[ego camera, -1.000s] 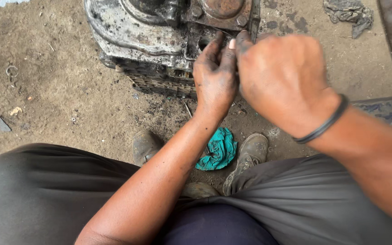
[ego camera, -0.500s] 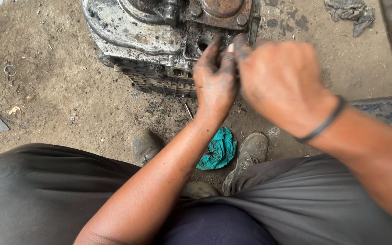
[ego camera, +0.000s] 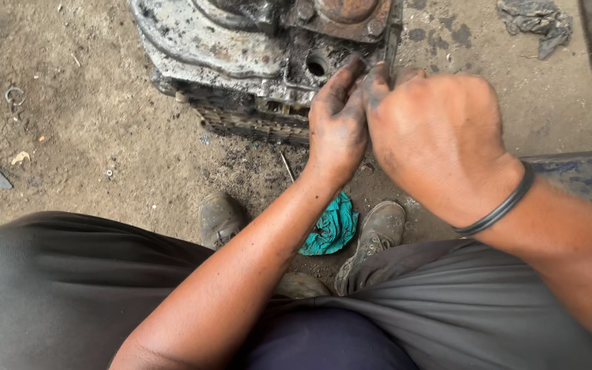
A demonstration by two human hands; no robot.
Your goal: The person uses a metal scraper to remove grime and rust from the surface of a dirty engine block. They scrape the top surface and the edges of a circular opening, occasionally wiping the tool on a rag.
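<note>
greasy metal engine casing [ego camera: 241, 55] is sitting on the dirt floor [ego camera: 70, 137] at the top middle of the view, just ahead of the person's knees, caked in black grime, with a round bolt hole [ego camera: 317, 67] showing on its near right corner and a rusty round part [ego camera: 346, 9] at the top edge. both hands are meeting at that right corner. left hand [ego camera: 338, 123] is lying with blackened fingers [ego camera: 344, 79] stretched up against the casing edge next to the hole, grip narrow, can't tell if anything is pinched in it. right hand [ego camera: 440, 137] is curling into a loose fist just beside the left, knuckles toward the camera, fingertips touching the left fingers at the casing edge; whatever is inside that grip is hidden, so can't tell what it is holding. black band [ego camera: 498, 209] is sitting on the right wrist. a teal rag [ego camera: 334, 229] is lying on the floor between two dusty shoes [ego camera: 222, 218], below the hands. grey trousers [ego camera: 56, 288] are filling the bottom. a grey crumpled rag [ego camera: 536, 20] is lying well apart at top right.
</note>
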